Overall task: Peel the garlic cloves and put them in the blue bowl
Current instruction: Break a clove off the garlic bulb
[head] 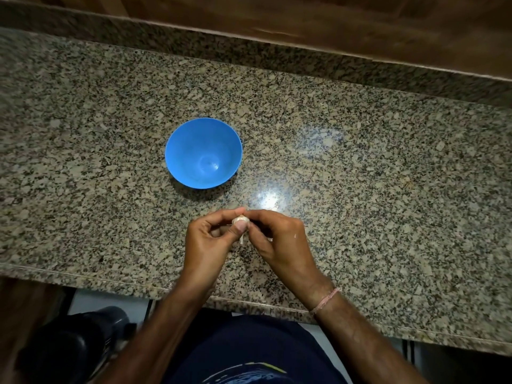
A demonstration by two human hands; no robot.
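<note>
Garlic clove (pixel 240 219) pinched between left hand (pixel 207 241), right hand (pixel 279 239).

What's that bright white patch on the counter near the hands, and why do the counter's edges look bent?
Head view: the patch is reflected glare on the polished granite counter, just beyond the left hand and right hand pinching the garlic clove; the wide-angle lens bows the straight edges; the corners fall dark; the blue bowl is evenly lit and sharp.
</note>
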